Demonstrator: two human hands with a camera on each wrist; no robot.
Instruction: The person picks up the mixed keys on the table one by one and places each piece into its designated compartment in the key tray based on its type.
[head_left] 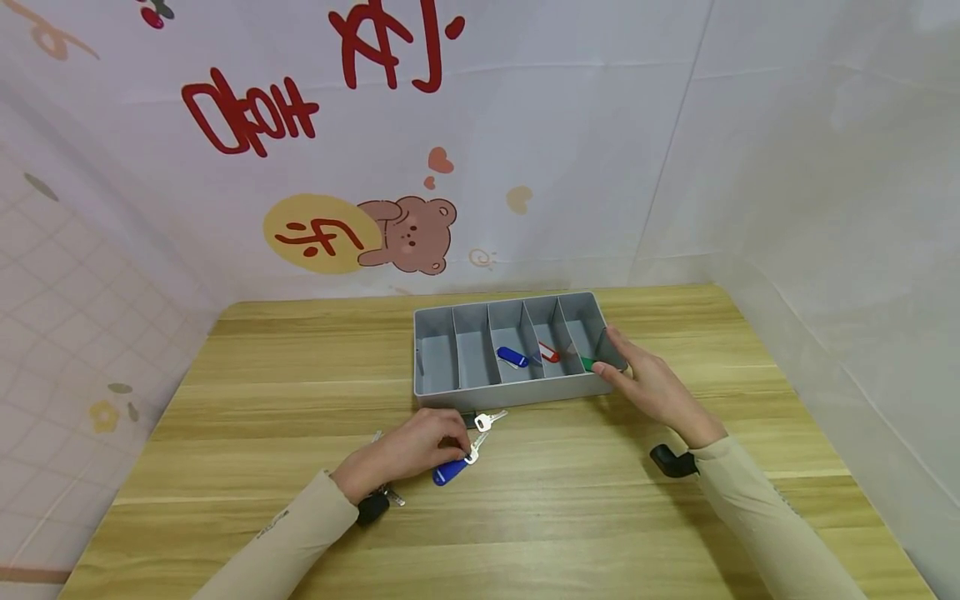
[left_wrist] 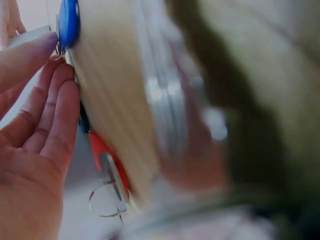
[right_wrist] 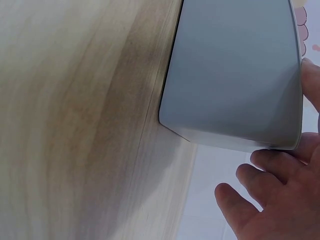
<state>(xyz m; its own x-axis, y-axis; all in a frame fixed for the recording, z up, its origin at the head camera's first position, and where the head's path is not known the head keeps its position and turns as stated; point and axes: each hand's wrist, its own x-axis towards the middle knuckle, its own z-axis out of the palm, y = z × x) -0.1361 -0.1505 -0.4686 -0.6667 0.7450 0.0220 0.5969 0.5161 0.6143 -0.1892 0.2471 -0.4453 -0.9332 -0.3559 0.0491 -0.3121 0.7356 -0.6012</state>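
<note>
My left hand [head_left: 416,443] pinches a blue key tag [head_left: 448,472] with a silver key [head_left: 474,452] on it, low over the table in front of the tray. In the left wrist view, the blue tag [left_wrist: 69,25] shows at the thumb and fingertips. My right hand [head_left: 656,387] holds the right end of the grey divided tray [head_left: 480,398], thumb over the front corner and fingers along the end. Inside the tray lie a blue tag [head_left: 512,357], a red-framed tag [head_left: 550,352] and a green tag [head_left: 588,364], partly hidden by the thumb.
Another silver key [head_left: 491,421] with a dark tag [head_left: 468,418] lies by the tray's front wall. More keys [head_left: 395,498] show beside the left wrist. A red tag [left_wrist: 102,150] with a ring appears below the hand in the left wrist view. Behind the table hangs a printed white curtain [head_left: 570,125].
</note>
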